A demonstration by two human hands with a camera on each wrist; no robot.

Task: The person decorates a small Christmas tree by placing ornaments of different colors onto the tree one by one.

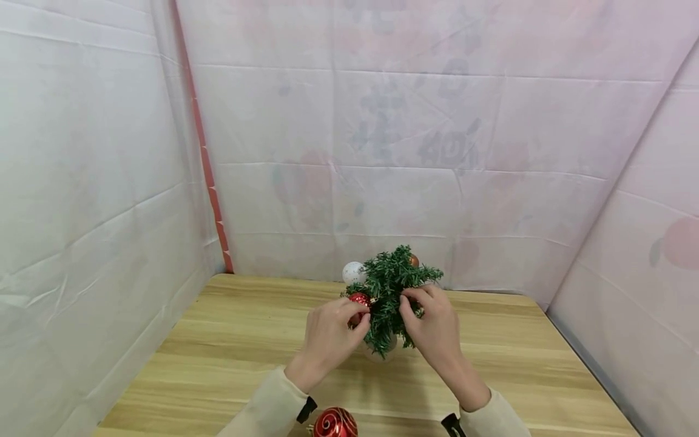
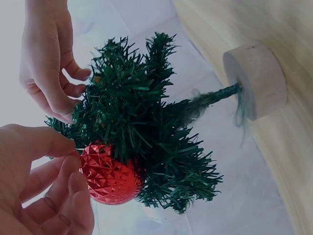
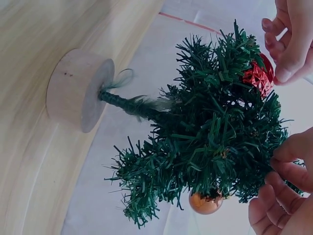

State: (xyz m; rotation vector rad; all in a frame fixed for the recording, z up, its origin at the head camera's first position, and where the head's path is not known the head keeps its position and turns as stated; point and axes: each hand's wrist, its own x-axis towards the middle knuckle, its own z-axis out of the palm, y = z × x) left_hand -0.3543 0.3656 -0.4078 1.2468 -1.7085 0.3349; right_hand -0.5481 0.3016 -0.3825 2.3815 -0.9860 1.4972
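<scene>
A small artificial Christmas tree (image 1: 390, 303) stands on the table, with its round pale base (image 2: 261, 81) under a thin green trunk. On its left side hangs a red faceted bauble (image 2: 110, 176). My left hand (image 1: 330, 334) pinches at this bauble's edge with thumb and forefinger; a thin light strand shows by the fingertips. My right hand (image 1: 434, 321) pinches at the green branch tips on the tree's right side, as the right wrist view also shows. What lies between its fingertips is partly hidden by needles.
A white bauble (image 1: 354, 273) hangs at the tree's back left, an orange-gold bauble (image 3: 205, 203) at its right. Near the table's front edge lies a red bauble with gold swirls (image 1: 335, 423). Pale cloth walls (image 1: 382, 200) enclose the wooden table (image 1: 229, 340) at the back and sides.
</scene>
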